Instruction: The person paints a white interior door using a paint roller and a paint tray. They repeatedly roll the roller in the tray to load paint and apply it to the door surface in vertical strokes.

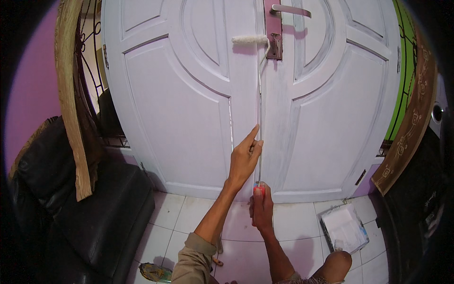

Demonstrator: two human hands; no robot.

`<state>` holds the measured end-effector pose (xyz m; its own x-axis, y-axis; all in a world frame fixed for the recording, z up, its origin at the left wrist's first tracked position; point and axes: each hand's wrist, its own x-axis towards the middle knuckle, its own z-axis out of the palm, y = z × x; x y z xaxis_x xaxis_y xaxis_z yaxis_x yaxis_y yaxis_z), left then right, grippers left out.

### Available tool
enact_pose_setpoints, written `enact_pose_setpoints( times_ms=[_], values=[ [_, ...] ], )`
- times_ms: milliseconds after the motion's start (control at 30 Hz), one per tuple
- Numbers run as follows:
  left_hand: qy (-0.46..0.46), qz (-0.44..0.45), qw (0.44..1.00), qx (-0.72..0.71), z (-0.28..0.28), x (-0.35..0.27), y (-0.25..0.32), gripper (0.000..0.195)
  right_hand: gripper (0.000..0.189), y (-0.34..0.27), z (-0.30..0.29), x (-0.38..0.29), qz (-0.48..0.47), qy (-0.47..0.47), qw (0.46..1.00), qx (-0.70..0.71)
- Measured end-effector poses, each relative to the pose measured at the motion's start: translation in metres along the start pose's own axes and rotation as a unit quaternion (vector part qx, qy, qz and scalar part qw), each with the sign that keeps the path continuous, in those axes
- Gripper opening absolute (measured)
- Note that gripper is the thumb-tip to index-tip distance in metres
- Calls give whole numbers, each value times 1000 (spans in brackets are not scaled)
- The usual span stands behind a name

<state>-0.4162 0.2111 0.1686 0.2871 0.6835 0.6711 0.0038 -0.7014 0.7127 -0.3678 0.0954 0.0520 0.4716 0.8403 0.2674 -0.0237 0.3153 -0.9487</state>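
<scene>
My right hand (261, 209) is wrapped around the red handle of a long paint roller (260, 88). The thin metal rod runs up along the seam of a pale white double door (188, 131). Its fuzzy white roller sleeve (249, 40) is level with the lower part of the lock plate (274, 49), just left of it. My left hand (245, 159) is higher up, its index finger extended and other fingers curled. Its fingertips are at the rod; whether they grip it is unclear. Above the lock plate juts a metal lever handle (291, 10).
A paint tray (324, 227) with pale paint and a brush (338, 245) lies on the tiled floor (294, 216) at right, near my knee (337, 266). A black sofa (103, 213) and brown curtain (72, 106) flank the left. A stained container (154, 272) sits low left.
</scene>
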Motion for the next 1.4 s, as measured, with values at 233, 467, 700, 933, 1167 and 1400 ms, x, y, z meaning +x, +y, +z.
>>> enact_pose_setpoints(
  times_ms=[233,467,700,933,1167,1400],
  values=[
    [67,24,997,-26,-11,4,7,44,46,-28,12,18,-14,-2,1000,-20],
    [109,49,991,-52,-25,5,21,38,45,-55,24,42,-90,-12,996,5],
    [118,66,988,-69,-30,6,23,34,42,-98,27,71,-68,-13,997,19],
    [123,60,988,-67,-31,6,23,33,47,-71,21,53,-14,6,1000,8],
    [143,78,984,-71,-37,8,25,32,43,-90,27,71,-72,-8,997,21],
    [135,70,986,-76,-48,11,23,33,40,-141,36,99,-105,-29,994,24]
  ],
)
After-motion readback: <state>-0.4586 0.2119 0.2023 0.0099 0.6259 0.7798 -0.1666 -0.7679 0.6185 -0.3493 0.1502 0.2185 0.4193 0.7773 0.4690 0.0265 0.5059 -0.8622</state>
